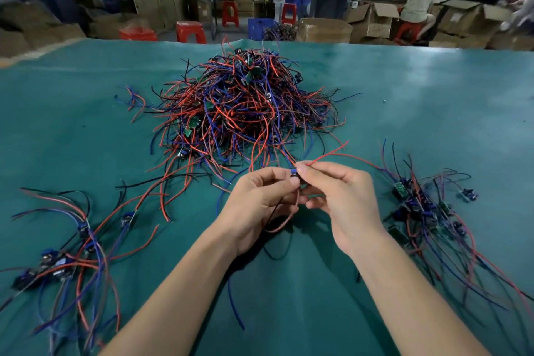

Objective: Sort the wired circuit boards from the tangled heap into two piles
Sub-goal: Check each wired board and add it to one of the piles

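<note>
Heap [245, 113] on green table [419, 101]; workshop behind.

left grip [260, 199], right grip [341, 196], both pinching

Bare table [289, 312] lies between left pile [66, 257], right pile [427, 211], and heap [245, 107] ahead.

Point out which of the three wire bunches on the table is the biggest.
The tangled heap at the centre, beyond both hands. It stands tall and dense, while the left pile and the right pile are flat, sparse scatters.
</note>
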A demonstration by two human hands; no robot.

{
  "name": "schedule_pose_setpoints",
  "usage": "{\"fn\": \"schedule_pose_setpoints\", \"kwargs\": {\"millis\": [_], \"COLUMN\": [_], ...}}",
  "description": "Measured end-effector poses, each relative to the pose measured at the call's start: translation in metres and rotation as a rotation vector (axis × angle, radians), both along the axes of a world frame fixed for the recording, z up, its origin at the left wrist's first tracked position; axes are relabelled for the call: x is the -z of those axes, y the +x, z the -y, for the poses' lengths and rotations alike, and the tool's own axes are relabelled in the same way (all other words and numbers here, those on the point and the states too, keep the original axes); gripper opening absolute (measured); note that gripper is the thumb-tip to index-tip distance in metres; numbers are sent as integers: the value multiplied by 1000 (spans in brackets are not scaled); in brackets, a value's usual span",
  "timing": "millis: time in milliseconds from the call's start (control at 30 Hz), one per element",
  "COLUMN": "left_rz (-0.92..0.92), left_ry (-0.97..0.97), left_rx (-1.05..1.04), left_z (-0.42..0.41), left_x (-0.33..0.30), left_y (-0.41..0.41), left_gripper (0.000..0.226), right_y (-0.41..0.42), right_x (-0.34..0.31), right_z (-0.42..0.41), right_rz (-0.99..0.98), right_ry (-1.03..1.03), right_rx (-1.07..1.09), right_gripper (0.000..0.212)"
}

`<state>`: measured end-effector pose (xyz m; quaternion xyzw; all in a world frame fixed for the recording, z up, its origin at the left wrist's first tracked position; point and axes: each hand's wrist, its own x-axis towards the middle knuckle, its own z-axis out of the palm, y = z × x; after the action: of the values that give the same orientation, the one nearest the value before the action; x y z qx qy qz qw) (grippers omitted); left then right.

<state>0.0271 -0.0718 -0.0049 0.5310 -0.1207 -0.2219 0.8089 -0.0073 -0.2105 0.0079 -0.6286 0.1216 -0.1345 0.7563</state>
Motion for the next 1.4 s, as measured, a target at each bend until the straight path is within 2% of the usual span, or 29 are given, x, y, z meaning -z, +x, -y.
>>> {"fn": "schedule_pose_setpoints", "kwargs": {"millis": [200, 300, 467, 567, 700, 767, 800, 867, 967, 1000, 1100, 1233, 1400], "left_rz": [14, 38, 68, 89, 74, 65, 61, 52, 42, 51, 70, 63, 97], "left_ry": [-17, -30, -5, 19, 26, 31, 28, 5, -36, -37, -51, -67, -37], "left_rx": [38, 26, 55, 52, 49, 18, -5, -34, -20, -6, 44, 89, 148], "left_z": [2, 4, 3, 1, 3, 3, 2, -1, -1, -1, -1, 2, 1], "left_x": [0, 2, -1, -2, -2, -1, -1, -2, 0, 0, 0, 1, 5], "left_y": [-1, 0, -2, -2, -3, -1, 0, 2, 1, 1, -1, 0, 1], "left_gripper": [10, 14, 16, 15, 15, 15, 15, 14, 13, 12, 14, 15, 10], "right_y": [3, 6, 7, 7, 0, -2, -1, 1, -1, -2, -3, -6, -6], "right_x": [4, 2, 1, -4, -11, -12, -12, -11, -2, 2, 2, -1, -10], "right_z": [4, 17, 24, 43, 80, 85, 81, 59, 13, 2, -3, 7, 18], "right_rz": [70, 150, 191, 204, 221, 185, 153, 79, -7, 20, 144, 224, 301], "right_ry": [-189, -236, -272, -183, -3, 115, 153, 139, -185, -300, -365, -583, -567], "right_rx": [74, 195, 209, 350, 664, 736, 716, 526, 79, 6, 32, 108, 359], "right_gripper": [16, 22, 22, 23, 19, 20, 22, 27, 30, 29, 6, 23, 10]}}
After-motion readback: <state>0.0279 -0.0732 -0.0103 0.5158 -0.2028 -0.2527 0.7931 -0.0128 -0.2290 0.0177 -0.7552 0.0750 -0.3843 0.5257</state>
